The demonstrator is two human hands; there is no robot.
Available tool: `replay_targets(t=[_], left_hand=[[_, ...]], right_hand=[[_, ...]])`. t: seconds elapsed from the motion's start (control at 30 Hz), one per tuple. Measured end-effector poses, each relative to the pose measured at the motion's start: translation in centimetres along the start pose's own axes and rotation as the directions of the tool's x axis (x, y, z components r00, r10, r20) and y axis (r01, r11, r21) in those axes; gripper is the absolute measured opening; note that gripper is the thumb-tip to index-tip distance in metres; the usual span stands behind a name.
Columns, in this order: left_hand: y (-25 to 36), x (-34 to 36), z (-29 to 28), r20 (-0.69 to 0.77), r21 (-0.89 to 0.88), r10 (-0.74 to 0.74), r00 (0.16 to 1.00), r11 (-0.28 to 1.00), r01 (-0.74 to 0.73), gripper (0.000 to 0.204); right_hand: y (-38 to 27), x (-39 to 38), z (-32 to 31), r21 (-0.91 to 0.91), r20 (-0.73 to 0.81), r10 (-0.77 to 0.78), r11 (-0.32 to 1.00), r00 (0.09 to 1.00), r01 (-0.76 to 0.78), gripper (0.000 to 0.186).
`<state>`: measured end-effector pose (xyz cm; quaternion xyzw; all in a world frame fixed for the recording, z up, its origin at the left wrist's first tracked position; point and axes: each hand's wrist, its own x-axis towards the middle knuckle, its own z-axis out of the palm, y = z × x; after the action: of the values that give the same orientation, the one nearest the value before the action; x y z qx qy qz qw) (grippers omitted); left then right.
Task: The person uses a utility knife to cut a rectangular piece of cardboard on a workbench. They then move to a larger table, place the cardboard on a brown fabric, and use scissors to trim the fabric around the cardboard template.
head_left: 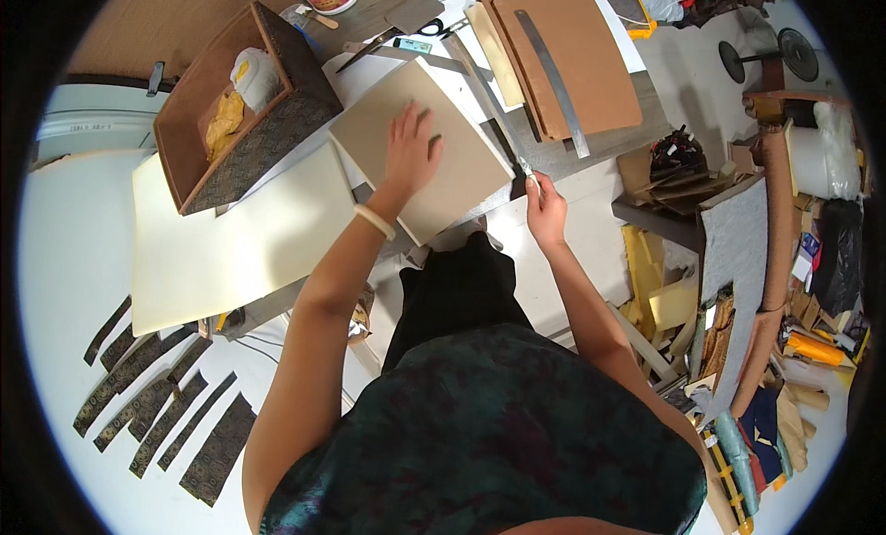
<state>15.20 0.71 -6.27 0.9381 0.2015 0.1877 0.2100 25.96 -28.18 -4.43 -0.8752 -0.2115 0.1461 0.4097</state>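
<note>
Board [467, 158] lies on the worktop [653, 115], left hand [413, 156] spread across it, fingers grasping nothing, probably steadying it, while from here right hand [546, 207] pinches slim silvery tool [526, 167] just beside its right corner, presumably for control.

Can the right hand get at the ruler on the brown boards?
Probably yes: the ruler lies uncovered on the brown boards, its near end close to the right hand, though that hand holds a slim tool.
</note>
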Motion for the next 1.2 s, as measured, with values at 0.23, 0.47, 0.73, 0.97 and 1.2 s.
replay_targets(t=[0.23,0.47,0.73,0.97,1.2], left_hand=[[-2.2,4.3,-0.9,0.298,0.271,-0.359,0.885,0.92,0.282,0.123],[-3.3,3.1,-0.5,0.371,0.281,-0.324,0.87,0.932,0.228,0.133],[-4.4,3.9,-0.2,0.341,0.186,-0.265,0.902,0.959,0.212,0.132],[-0.7,3.7,-0.4,0.415,0.218,-0.174,0.893,0.972,0.088,0.136],[3.4,2.0,-1.2,0.471,0.254,-0.207,0.858,0.963,0.093,0.139]], right_hand=[[-3.8,9.7,6.5,0.138,0.085,-0.157,0.98,0.984,0.144,0.028],[-5.4,19.3,13.1,-0.022,-0.025,-0.453,0.892,0.891,0.452,0.029],[-8.4,18.4,9.6,0.061,0.018,-0.322,0.945,0.947,0.32,0.027],[-2.0,3.0,3.6,0.308,0.121,0.002,0.95,0.993,-0.04,0.02],[-0.6,0.4,3.4,0.261,0.111,0.035,0.963,0.993,-0.063,0.014]])
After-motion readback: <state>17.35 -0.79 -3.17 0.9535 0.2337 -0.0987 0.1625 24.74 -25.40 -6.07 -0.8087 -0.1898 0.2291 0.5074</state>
